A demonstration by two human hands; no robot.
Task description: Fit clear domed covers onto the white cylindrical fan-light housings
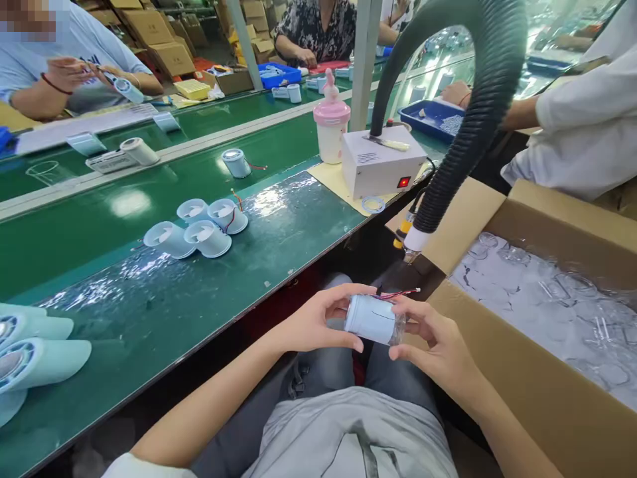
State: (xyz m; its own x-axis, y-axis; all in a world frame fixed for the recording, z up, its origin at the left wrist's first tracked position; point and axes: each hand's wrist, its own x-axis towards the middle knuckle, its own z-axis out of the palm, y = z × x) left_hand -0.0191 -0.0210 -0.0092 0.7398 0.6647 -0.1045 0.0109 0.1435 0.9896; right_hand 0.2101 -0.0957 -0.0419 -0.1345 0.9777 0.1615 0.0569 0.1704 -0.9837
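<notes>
Above my lap, my left hand (318, 322) grips the left end of a light blue cylindrical housing (371, 318) between thumb and fingers. The housing lies on its side, and thin red and black wires (401, 293) with a small white plug run along its top. At its other end is a clear plastic cap (398, 329), pinched by the fingers and thumb of my right hand (440, 342). Whether the cap is fully seated, I cannot tell. Several similar blue housings (208, 239) stand on the green bench to the left, some with wires.
An open cardboard box (527, 358) of clear plastic caps (557, 292) stands at right. A black flexible hose (490, 99) arches from a white box with a lit red switch (381, 166), beside a pink-lidded bottle (331, 123). Co-workers sit across the green belt (184, 166) and at right.
</notes>
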